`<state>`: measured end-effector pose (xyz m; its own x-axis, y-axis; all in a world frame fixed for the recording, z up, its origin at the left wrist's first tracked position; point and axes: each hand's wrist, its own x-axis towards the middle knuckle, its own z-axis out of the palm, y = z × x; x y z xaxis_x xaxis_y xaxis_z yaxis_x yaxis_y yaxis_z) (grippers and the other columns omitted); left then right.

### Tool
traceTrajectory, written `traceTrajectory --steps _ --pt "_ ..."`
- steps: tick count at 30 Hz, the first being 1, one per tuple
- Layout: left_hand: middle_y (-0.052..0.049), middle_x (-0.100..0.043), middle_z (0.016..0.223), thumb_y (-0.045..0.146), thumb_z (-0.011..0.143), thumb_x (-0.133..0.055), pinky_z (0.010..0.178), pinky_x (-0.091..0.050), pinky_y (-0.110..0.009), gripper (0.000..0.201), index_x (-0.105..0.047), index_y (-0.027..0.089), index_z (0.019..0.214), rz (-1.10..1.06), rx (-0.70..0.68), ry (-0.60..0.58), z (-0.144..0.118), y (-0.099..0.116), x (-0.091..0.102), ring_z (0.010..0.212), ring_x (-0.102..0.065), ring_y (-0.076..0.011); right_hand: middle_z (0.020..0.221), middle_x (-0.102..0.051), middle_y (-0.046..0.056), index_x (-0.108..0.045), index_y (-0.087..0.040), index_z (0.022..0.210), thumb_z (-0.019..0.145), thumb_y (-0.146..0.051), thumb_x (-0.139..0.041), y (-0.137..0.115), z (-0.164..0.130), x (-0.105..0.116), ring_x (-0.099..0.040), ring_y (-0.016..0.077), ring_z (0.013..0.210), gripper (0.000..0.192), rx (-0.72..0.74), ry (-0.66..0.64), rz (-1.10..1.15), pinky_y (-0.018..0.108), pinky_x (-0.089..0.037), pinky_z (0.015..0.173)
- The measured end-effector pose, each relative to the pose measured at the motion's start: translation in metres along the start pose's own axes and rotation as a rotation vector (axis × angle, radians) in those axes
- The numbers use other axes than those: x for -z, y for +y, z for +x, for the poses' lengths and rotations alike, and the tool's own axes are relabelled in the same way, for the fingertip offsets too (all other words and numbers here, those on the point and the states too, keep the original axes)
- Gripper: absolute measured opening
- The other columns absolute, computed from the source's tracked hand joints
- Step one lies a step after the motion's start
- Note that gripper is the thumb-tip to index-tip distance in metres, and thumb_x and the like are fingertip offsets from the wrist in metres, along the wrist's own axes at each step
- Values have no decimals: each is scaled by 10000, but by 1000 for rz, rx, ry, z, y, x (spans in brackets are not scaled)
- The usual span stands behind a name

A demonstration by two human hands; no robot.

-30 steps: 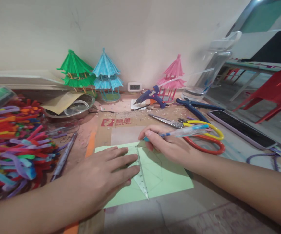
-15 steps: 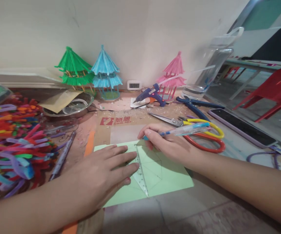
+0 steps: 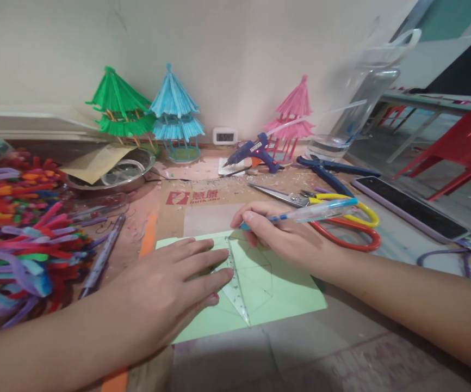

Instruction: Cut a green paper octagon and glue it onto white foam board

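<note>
Compared with 0.5 s earlier, the background sat slightly higher in view; both hands, the set square and the paper kept their arrangement. The left hand lay flat, fingers spread, gripping nothing and pressing on the clear plastic triangular set square, itself on the pale green paper sheet bearing thin drawn lines. The right hand was closed around a translucent blue pen near the set square's far end; tip contact with paper could not be told.

Counts: three two-tiered roofed models, one green, one light blue, one pink; one pair of red-and-yellow-handled scissors; one blue hot-glue gun; one purple-cased phone.

Containers: the round metal dish held a clear round piece, with a tan card across its rim. Clear plastic jug: liquid content could not be told.
</note>
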<state>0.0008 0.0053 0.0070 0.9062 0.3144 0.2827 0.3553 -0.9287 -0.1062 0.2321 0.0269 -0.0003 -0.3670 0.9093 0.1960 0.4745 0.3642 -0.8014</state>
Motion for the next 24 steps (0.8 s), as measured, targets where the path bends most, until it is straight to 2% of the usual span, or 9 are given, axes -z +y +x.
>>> traceTrajectory --steps 11,24 --pt "-90 -725 1224 234 1059 -283 919 -603 -448 452 -714 167 1176 28 -12 2 0 0 3 1085 -705 -272 622 -520 -38 -617 -187 881 951 -318 -377 -1 0 1 -496 131 580 282 9 2 -6 261 -360 572" --pt "-106 -717 1235 237 1059 -290 962 -583 -443 449 -716 171 1184 30 5 -21 0 1 3 1110 -694 -266 626 -521 -38 -610 -197 876 949 -324 -376 0 0 0 -488 129 581 276 7 6 -4 260 -366 583"
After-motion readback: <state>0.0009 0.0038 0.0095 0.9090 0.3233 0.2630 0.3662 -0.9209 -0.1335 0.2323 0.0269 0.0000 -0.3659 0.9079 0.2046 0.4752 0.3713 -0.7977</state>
